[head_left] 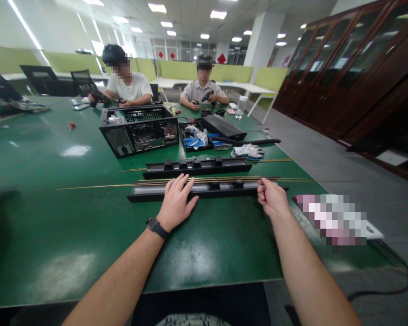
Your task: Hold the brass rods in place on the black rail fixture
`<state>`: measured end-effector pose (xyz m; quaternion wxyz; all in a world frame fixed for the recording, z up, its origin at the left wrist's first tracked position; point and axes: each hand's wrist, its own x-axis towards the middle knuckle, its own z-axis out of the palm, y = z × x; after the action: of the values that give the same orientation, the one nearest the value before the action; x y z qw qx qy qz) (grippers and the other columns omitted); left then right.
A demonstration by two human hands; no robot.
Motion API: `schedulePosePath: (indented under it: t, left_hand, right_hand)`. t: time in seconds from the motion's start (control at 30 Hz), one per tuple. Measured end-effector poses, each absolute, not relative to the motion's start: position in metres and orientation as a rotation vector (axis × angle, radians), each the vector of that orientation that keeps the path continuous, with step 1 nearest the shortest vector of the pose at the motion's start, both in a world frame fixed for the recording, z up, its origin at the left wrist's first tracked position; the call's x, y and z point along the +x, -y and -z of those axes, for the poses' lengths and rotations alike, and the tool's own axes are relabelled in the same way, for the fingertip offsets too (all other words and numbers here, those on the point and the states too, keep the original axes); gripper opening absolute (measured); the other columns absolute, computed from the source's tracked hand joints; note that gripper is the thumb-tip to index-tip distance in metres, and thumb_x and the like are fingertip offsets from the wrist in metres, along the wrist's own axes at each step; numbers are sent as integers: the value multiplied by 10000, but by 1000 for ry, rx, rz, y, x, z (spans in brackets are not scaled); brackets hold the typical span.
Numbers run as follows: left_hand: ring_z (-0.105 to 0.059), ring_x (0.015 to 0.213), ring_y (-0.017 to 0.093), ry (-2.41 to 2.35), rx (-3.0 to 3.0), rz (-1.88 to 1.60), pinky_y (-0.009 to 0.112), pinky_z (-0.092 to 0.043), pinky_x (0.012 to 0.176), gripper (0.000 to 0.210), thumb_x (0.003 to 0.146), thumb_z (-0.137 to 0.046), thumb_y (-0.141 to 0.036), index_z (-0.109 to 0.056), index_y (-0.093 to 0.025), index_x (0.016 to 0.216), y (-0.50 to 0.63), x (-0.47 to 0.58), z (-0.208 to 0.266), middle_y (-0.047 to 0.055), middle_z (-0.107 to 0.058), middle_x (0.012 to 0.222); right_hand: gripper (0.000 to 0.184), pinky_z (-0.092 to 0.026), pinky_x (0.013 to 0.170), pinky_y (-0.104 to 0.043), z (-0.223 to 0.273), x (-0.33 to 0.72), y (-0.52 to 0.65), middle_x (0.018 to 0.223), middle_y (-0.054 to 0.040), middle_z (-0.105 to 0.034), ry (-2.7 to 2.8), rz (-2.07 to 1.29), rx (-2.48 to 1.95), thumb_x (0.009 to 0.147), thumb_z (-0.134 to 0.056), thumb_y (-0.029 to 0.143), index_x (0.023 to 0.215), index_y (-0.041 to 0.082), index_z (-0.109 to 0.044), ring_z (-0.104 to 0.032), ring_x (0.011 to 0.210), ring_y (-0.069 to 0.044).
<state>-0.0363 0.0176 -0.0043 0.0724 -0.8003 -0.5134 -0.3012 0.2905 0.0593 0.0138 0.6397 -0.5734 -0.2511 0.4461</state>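
Observation:
A long black channel-shaped rail (149, 192) lies across the table in front of me, with thin brass-coloured rods (221, 179) running along its top. My left hand (178, 199), a dark watch on its wrist, rests over the rail and rods with its fingers spread. Near the rail's right end, my right hand (271, 194) is closed, thumb and forefinger pinching at the thin rods; exactly how many it holds I cannot tell. Just behind lies a second black rail (199, 170) carrying several small black blocks, with more thin rods sticking out at both ends.
An open black computer case (139, 131) stands behind the rails. Gloves (248, 151) and a black tray (212, 144) lie to its right. Two people (129, 81) sit across the green table (54, 235). A blurred-out pink and white item (331, 219) is at right.

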Motion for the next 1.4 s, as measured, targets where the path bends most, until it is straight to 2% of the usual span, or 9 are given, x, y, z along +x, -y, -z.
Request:
schedulePosePath:
  t: [0.17,0.4,0.63,0.9,1.4]
  left_hand:
    - [-398,1505,320,1545,-2412,911,536,-295,1226,542,982,-565,-381,-505,-218,1495,-17,-36,4,149,-522,1547]
    - [-402,1502,316,1541,-2413,906,524,-297,1227,541,981,-574,-383,-513,-201,1486,-17,-37,4,156,-526,1542]
    - [-396,1507,309,1533,-2411,904,521,-296,1228,537,985,-571,-380,-507,-197,1486,-18,-37,5,155,-522,1545]
    - [-396,1506,311,1539,-2413,898,524,-295,1231,529,984,-570,-379,-519,-200,1479,-17,-37,3,153,-522,1546]
    - [-396,1506,313,1543,-2415,890,529,-301,1226,538,980,-575,-381,-512,-210,1486,-17,-36,3,151,-518,1549]
  right_hand:
    - [207,-194,266,-161,-11,291,-60,503,34,-562,606,-1019,-1325,842,-733,344,802,176,-619,-367,299,-62]
    - [176,-190,270,-154,-11,290,-59,494,37,-551,622,-1037,-1325,883,-680,316,820,156,-644,-352,305,-54]
    - [252,-186,273,-152,-13,286,-56,507,30,-554,690,-1085,-1306,836,-764,376,809,151,-652,-358,312,-51]
    - [229,-207,270,-154,-12,294,-60,501,45,-541,596,-988,-1316,848,-747,356,789,179,-614,-364,298,-54]
    - [201,-179,274,-153,-13,287,-58,493,28,-559,633,-1058,-1342,856,-723,333,812,155,-642,-349,299,-53]
